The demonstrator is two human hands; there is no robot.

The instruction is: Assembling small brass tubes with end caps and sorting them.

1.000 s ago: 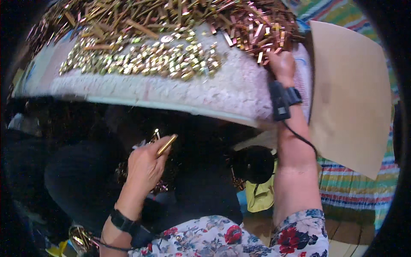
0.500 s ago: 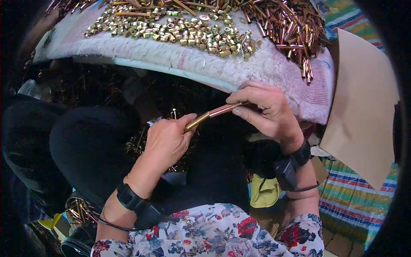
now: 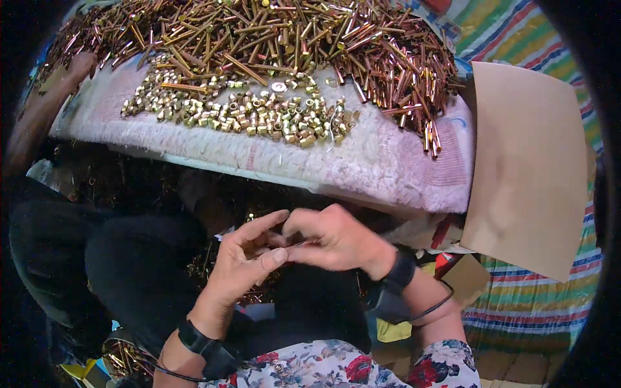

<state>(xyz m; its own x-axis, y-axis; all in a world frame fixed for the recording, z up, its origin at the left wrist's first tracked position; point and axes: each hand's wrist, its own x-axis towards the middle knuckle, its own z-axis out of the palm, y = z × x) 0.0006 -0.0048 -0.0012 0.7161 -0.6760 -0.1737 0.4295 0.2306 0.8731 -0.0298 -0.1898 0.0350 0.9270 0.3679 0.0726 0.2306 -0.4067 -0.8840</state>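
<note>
My left hand [image 3: 236, 262] and my right hand [image 3: 333, 239] meet above my lap, below the near edge of the padded table. The left fingers curl with thumb and fingertips toward the right hand. Thumb and fingers of my right hand pinch together against the left fingertips. Whatever lies between them is hidden by the fingers. Beyond them, a heap of small brass-coloured nuts [image 3: 259, 115] lies on the pale, fuzzy cloth [image 3: 388, 171]. Behind the nuts is a large pile of long golden bolts [image 3: 265, 39], with shiny copper-coloured tubes [image 3: 414, 90] toward the right.
A flat cardboard sheet [image 3: 527, 168] stands at the table's right end, beside striped plastic sheeting [image 3: 511, 39]. Another person's arm [image 3: 42, 107] reaches onto the table at the left. More metal pieces [image 3: 123, 362] lie in a container at the lower left.
The brass sleeve and coppery rods between my hands have gone out of sight. My right hand has come left and down to meet my left hand. The view now shows more of the table.
</note>
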